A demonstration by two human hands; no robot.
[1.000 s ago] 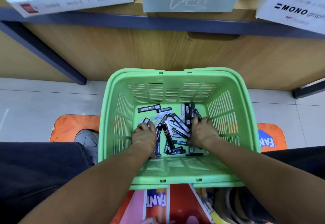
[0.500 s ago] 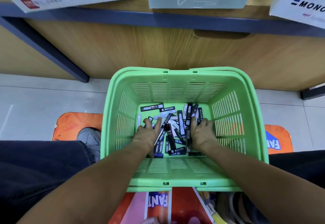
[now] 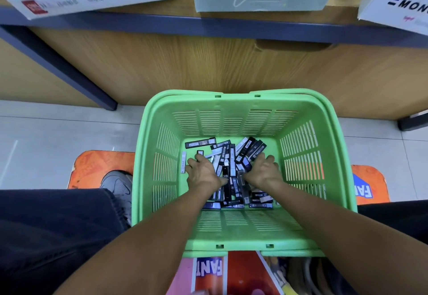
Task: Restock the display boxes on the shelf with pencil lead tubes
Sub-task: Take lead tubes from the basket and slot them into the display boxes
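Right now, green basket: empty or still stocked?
Still stocked. A loose heap of pencil lead tubes covers the floor of the green basket, with the left hand and right hand among them.

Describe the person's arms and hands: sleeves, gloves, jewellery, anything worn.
Both forearms are bare from the frame's lower edge to the wrist; no sleeve shows on either. The left hand and right hand wear no gloves, and no watch, bracelet or ring shows on the parts visible. Any upper-arm clothing lies outside the view.
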